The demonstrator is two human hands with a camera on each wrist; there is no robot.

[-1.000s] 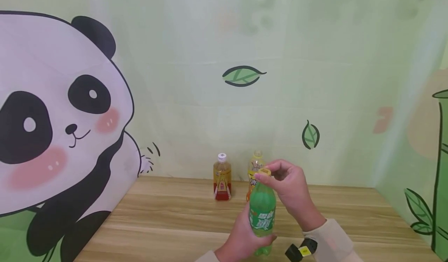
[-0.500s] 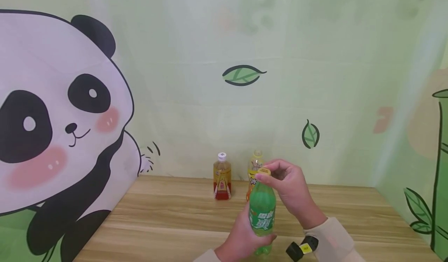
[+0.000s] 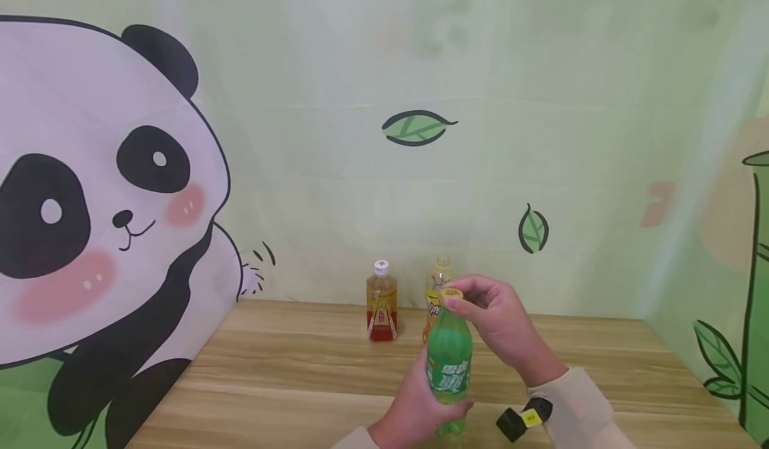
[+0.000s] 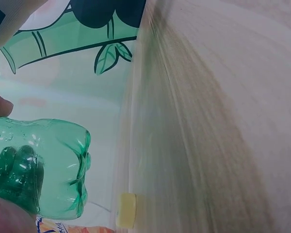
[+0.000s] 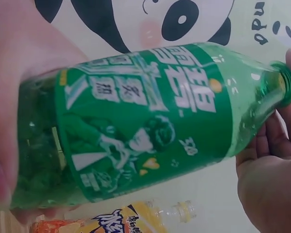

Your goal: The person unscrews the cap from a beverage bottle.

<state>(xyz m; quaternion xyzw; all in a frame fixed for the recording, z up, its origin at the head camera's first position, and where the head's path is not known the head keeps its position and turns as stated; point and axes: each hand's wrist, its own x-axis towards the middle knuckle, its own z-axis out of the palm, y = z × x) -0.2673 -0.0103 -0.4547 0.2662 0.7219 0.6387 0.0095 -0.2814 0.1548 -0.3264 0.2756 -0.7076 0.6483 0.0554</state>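
My left hand grips the lower part of a green soda bottle, held upright in front of me. At the bottle's mouth, my right hand pinches a yellow cap between thumb and fingers. Whether the cap is threaded on or loose cannot be told. In the right wrist view the bottle's green label with white lettering fills the middle. Through the clear green base in the left wrist view, fingers of the holding hand show.
Behind the green bottle stands an iced tea bottle with a yellow label; its neck shows no cap. To its left is an amber drink bottle with a white cap. A small yellow piece sits on the wooden table. A panda-printed cloth hangs behind.
The right wrist has shifted slightly right while its fingers turn a little at the cap. The green bottle and left hand stay almost in place.
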